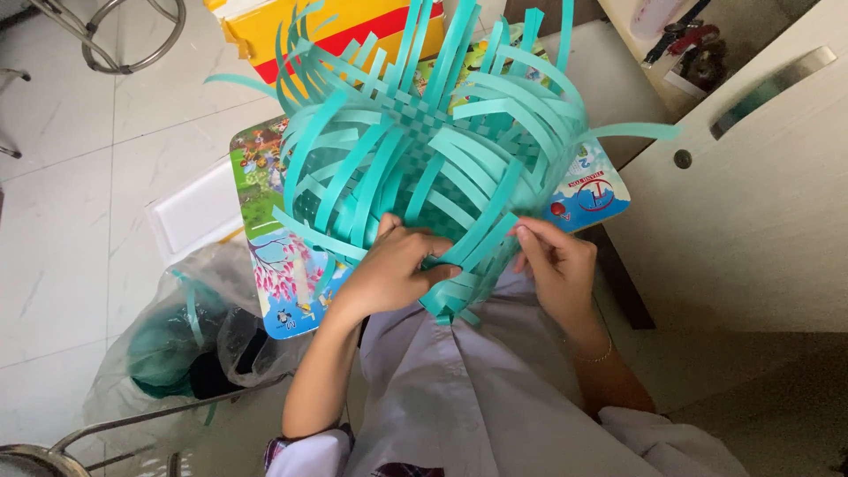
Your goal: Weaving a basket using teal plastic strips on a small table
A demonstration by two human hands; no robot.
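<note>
At the far left I see a plastic bag (190, 344) on the tiled floor (71, 177), with more teal material inside, well clear of my hands. Moving right, my left hand (389, 269) is curled shut over a few teal strips (459, 256) at the near rim of the basket (424, 159), which rests against my lap over a colourful board (265, 203). I judge the work partway: the base at the middle is tightly woven in a checker pattern, but the sides are mostly loose strips splaying outward, unwoven. My right hand (556, 265) pinches a strip end between thumb and fingertips, just beside the left. To the right a white cabinet (751, 221) stands close, leaving little room there; the left floor side offers more.
</note>
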